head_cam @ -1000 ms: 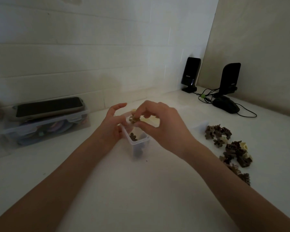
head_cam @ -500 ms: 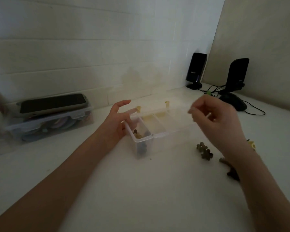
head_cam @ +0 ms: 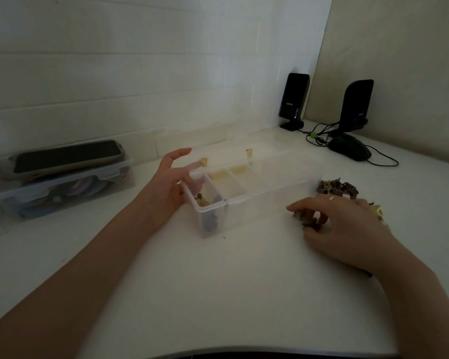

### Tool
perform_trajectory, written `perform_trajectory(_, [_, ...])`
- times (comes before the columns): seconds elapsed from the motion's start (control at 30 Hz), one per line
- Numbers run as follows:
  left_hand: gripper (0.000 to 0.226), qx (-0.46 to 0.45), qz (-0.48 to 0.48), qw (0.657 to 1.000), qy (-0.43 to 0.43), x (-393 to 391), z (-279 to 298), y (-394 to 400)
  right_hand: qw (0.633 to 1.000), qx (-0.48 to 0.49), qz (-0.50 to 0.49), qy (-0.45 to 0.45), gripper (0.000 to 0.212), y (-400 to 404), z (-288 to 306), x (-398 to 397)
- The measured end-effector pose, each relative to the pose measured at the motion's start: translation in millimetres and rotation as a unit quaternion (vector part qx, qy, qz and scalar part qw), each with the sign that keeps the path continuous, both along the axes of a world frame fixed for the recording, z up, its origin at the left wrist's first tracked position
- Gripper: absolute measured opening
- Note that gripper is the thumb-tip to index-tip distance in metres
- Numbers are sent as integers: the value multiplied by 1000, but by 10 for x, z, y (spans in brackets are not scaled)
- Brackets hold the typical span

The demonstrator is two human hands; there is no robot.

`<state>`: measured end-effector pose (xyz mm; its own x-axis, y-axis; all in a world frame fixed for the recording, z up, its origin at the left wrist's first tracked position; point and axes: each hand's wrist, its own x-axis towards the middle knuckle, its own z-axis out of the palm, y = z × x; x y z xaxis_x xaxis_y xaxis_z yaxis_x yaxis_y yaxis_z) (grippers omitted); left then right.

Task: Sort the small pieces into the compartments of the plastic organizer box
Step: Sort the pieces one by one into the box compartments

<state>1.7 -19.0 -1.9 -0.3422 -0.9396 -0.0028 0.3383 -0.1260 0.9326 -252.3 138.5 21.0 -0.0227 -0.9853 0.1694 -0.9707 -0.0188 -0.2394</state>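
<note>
While left hand (head_cam: 166, 187) steadies one organizer box (head_cam: 257, 195), right hand (head_cam: 340, 224) pinches brown pieces (head_cam: 310, 220).

1. Clear plastic organizer box (head_cam: 246, 200), lid open, lies on the white surface (head_cam: 218, 294); a few brown pieces (head_cam: 202, 200) sit in its leftmost compartment.
2. Brown pieces in a loose pile (head_cam: 337, 189) lie just right of the box.

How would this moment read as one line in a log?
left hand: steadies organizer box | right hand: picking brown pieces off table | leftmost compartment: some pieces
</note>
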Motion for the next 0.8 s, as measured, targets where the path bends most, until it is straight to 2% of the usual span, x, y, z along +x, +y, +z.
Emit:
perform_trajectory(0.1, [65,2,-1,1000,-1,-1,13,14,997,-37,34,-58,33,-15,-20,-8])
perform_trajectory(0.2, [64,-1,-2,1000,0,-5,15,27,978,-101,58,-171,35,-23,-20,1])
perform_trajectory(0.3, [64,2,0,1000,-2,-8,20,29,940,-106,86,-314,30,-33,12,85])
perform_trajectory(0.43, [63,1,0,1000,-3,-12,29,33,885,-96,128,-436,25,-31,51,192])
perform_trajectory(0.67, [56,-3,1,1000,-8,-1,19,28,870,-62,167,-460,30,-69,165,386])
perform_trajectory(0.8, [54,-5,3,1000,-13,-6,37,37,871,-103,187,-443,24,-177,363,555])
